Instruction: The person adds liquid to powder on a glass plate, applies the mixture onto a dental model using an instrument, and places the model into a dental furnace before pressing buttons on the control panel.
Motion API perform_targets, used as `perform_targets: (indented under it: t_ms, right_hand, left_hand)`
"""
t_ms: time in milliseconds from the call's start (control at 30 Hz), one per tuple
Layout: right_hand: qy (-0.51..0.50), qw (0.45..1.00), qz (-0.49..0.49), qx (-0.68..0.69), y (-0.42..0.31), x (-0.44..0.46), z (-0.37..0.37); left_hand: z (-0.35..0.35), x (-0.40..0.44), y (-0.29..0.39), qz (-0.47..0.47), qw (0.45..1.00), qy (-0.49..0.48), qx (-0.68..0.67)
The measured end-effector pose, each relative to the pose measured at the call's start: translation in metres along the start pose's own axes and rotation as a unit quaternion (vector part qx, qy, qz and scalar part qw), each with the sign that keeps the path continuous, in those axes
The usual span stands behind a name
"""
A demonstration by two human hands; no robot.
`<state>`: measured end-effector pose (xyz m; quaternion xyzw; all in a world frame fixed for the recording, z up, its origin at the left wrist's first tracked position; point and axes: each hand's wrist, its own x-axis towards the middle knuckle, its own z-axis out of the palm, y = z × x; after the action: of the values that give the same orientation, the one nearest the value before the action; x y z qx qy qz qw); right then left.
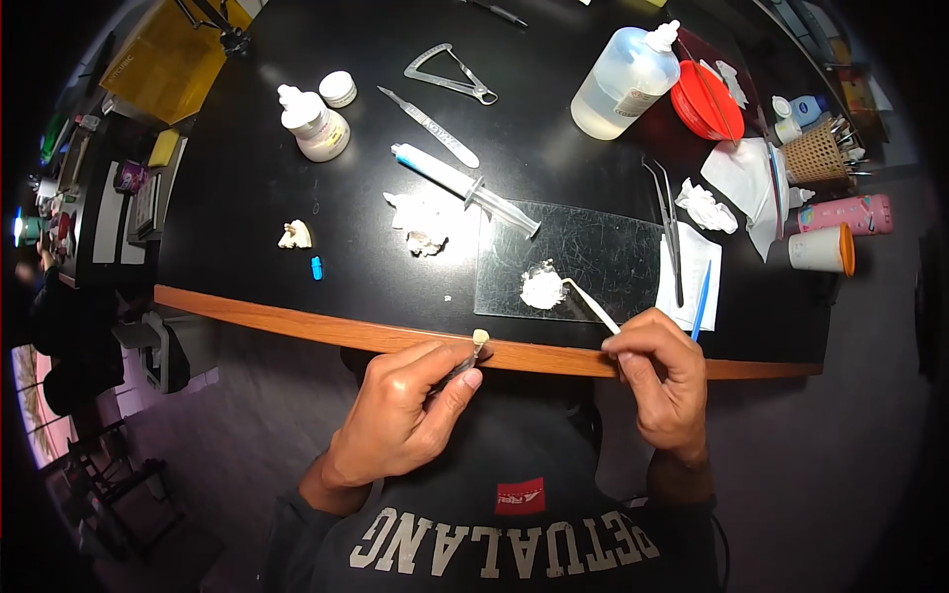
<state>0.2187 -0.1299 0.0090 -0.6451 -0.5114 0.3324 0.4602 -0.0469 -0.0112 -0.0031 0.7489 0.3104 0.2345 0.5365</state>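
My left hand (pixel 410 405) pinches a small metal holder in front of the table's wooden edge, with a cream tooth-shaped piece (pixel 480 337) at its upper end. Between the fingers of my right hand (pixel 660 381) is a thin white-handled tool (pixel 596 310). Its bent tip reaches the right side of a white powder heap (pixel 543 287). The heap lies on a scratched glass plate (pixel 613 259). Right of the plate, tweezers (pixel 672 237) and a blue stick (pixel 702 304) rest on a white tissue (pixel 698 259).
A syringe (pixel 455 183), scalpel-like tool (pixel 431 127) and caliper (pixel 450 72) lie farther back. Bottles (pixel 321 130) (pixel 618 84) stand left and right. A red bowl (pixel 704 102) is at right. Crumpled tissue (pixel 420 222), a cream model (pixel 294 235) and a blue piece (pixel 316 267) lie left.
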Motion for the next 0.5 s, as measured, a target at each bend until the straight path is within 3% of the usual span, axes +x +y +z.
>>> perform_targets:
  t_ms: [100, 233, 367, 500]
  right_hand:
    - [-0.038, 0.993, 0.052, 0.102, 0.002, -0.006, -0.002]
    - [-0.078, 0.964, 0.046, 0.249, -0.006, -0.002, -0.003]
    - [-0.083, 0.980, -0.057, 0.170, 0.010, 0.003, 0.000]
    - [-0.018, 0.973, -0.228, 0.036, 0.017, 0.010, 0.010]
  left_hand:
    - [-0.003, 0.000, 0.002, -0.026, 0.999, -0.021, -0.015]
    - [0.000, 0.000, 0.000, -0.057, 0.996, -0.026, -0.063]
    - [0.001, -0.003, 0.003, -0.050, 0.998, -0.023, -0.037]
    - [0.003, -0.003, 0.004, 0.056, 0.993, 0.034, 0.100]
